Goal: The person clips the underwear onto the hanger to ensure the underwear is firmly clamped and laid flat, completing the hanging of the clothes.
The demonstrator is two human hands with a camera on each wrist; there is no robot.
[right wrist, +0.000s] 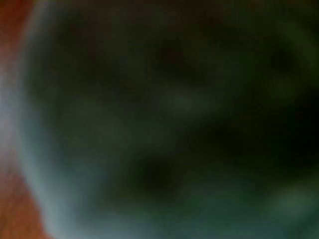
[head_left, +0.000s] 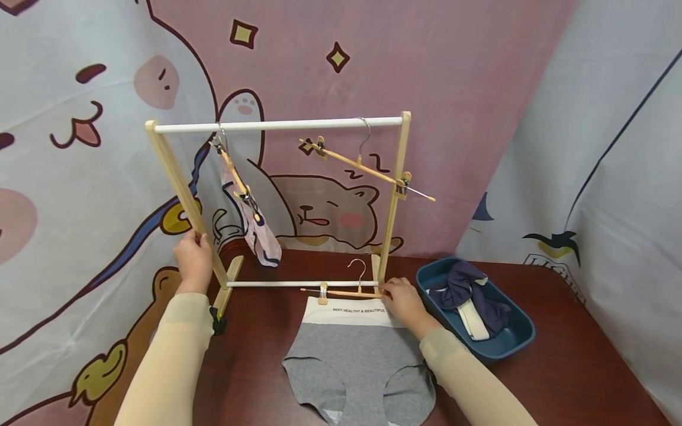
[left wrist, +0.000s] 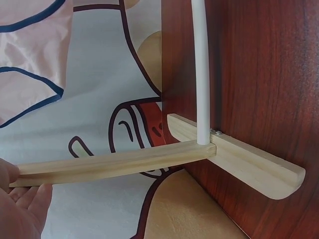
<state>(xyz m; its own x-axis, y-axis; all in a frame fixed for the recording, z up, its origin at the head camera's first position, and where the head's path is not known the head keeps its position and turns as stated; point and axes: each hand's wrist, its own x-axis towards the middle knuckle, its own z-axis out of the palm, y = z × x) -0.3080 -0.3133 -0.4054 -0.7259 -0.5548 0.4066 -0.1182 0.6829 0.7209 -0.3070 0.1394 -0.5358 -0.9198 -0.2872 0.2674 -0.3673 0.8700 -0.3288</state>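
My left hand (head_left: 194, 260) grips the left post of a wooden clothes rack (head_left: 277, 125) with white bars; the left wrist view shows its fingers (left wrist: 42, 201) at that post (left wrist: 119, 162). My right hand (head_left: 406, 305) is at the foot of the right post, over the right end of a clip hanger (head_left: 341, 293). Whether it holds the post or the hanger I cannot tell. That hanger's left clip (head_left: 322, 294) is on the white waistband of grey briefs (head_left: 362, 349), spread flat on the table. The right wrist view is dark and blurred.
From the top bar hang a bare clip hanger (head_left: 359, 165) on the right and pink briefs with navy trim (head_left: 261, 239) on another hanger (head_left: 233, 171). A blue basin (head_left: 514, 343) holding navy and white clothing (head_left: 474, 296) stands right on the brown table (head_left: 575, 355). Printed cloth hangs behind.
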